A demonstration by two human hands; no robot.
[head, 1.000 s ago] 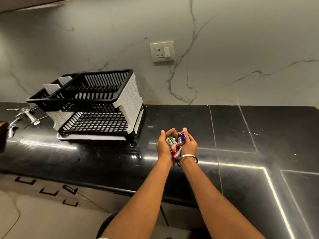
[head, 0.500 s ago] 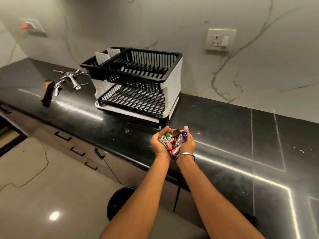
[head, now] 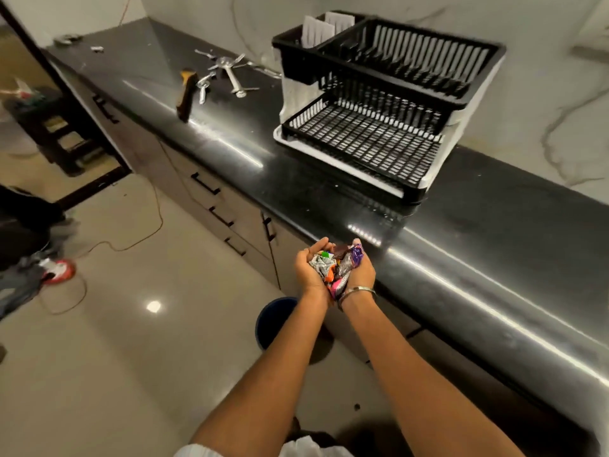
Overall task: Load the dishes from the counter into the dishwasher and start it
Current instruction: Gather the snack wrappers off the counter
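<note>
My left hand (head: 308, 270) and my right hand (head: 361, 275) are cupped together, palms up, holding a bunch of crumpled colourful wrappers (head: 336, 265) between them. They hover just off the front edge of the black counter (head: 494, 242), above the floor. A dark blue bin (head: 273, 319) stands on the floor right below my wrists, partly hidden by my left forearm. A black and white two-tier dish rack (head: 372, 103) stands bare on the counter against the wall. No dishwasher shows in view.
Metal cutlery (head: 227, 72) and a brown-handled tool (head: 186, 94) lie on the counter left of the rack. Drawers with black handles (head: 217, 199) run below the counter. An orange cable (head: 131, 239) and a red object (head: 57, 270) lie on the tiled floor at left.
My view has swung left and down. Both cupped hands with the wrappers have come back from over the counter to beyond its front edge, above the blue bin.
</note>
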